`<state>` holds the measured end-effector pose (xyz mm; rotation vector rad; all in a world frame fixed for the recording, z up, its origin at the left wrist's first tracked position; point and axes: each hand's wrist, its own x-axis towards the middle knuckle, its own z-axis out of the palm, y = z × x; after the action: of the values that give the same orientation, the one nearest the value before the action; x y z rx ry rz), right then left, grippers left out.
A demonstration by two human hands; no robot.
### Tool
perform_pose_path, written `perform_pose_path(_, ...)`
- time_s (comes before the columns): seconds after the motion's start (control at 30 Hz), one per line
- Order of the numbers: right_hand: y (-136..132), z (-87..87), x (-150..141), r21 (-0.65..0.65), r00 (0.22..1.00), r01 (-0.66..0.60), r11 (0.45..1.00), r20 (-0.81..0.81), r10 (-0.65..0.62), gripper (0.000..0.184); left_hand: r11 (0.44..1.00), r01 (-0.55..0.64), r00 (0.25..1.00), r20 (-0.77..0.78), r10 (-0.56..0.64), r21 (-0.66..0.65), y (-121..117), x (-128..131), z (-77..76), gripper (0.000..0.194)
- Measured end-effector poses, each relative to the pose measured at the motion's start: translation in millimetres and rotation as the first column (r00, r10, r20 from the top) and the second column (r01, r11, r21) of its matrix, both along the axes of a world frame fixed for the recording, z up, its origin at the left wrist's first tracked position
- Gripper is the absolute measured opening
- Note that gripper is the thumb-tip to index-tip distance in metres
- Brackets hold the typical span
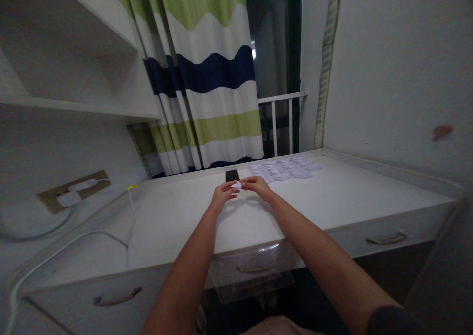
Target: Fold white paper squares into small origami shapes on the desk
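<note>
My left hand (pixel 223 197) and my right hand (pixel 257 187) meet above the white desktop (pixel 332 197), and the fingertips of both pinch a small piece of folded white paper (pixel 237 185). Its exact shape is partly hidden by my fingers. Just beyond my left fingers lies a black smartphone (pixel 232 176), face down or dark. Farther right, towards the back of the desk, a spread of many white paper slips (pixel 285 169) lies in overlapping rows, out of reach of neither hand's fingertips by a short gap.
A white cable (pixel 55 256) runs along the left of the desk from a wall socket panel (pixel 74 192). White shelves (pixel 66 44) overhang the left side, a striped curtain (pixel 210 79) hangs behind, and drawers with metal handles (pixel 386 238) sit below the desk's front edge.
</note>
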<state>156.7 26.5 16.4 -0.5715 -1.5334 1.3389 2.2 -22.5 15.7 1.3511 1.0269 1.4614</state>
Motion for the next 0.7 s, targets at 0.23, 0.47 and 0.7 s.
perform_pose_path(0.23,0.4,-2.0,-1.0,-0.012,0.999,-0.046,0.999,0.005,0.046,0.031,0.998,-0.061,0.998,-0.006,0.06,-0.006,5.8,-1.5,-3.2,0.035)
perform_pose_path(0.47,-2.0,-2.4,-1.5,-0.075,0.993,-0.114,0.991,0.02,0.116,0.026,0.998,-0.065,0.998,-0.009,0.065,0.018,8.1,-1.8,-4.4,0.036)
perform_pose_path(0.7,-3.9,0.0,-0.6,-0.098,0.994,-0.11,0.989,0.017,0.112,0.021,0.997,-0.072,0.997,-0.014,0.072,0.018,5.1,0.0,-3.1,0.034)
